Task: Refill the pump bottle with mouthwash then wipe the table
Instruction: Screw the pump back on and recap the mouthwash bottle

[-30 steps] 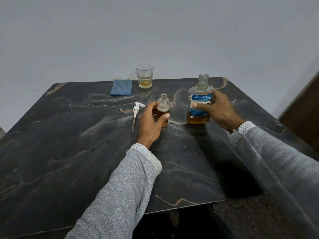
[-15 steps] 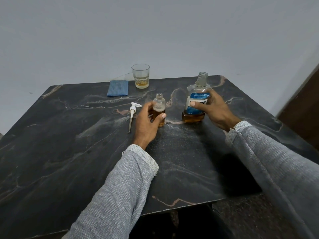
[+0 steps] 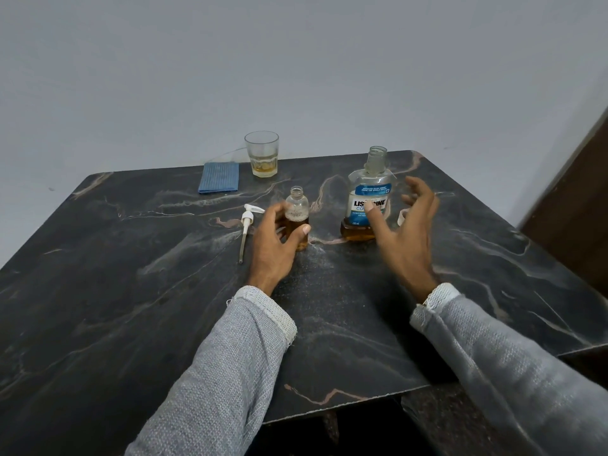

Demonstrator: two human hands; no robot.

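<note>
On the dark marble table (image 3: pixel 131 291), the left hand (image 3: pixel 274 245) curls round the small pump bottle (image 3: pixel 297 218), which stands uncapped and part-filled with amber liquid near the middle of the surface, toward the far edge. The right hand (image 3: pixel 404 232) hovers with fingers spread, just beside the open mouthwash bottle (image 3: pixel 370 199) and gripping nothing. The white pump head (image 3: pixel 247 225) lies left of the small bottle; a blue cloth (image 3: pixel 218 182) and a glass (image 3: pixel 262 158) sit at the far edge.
</note>
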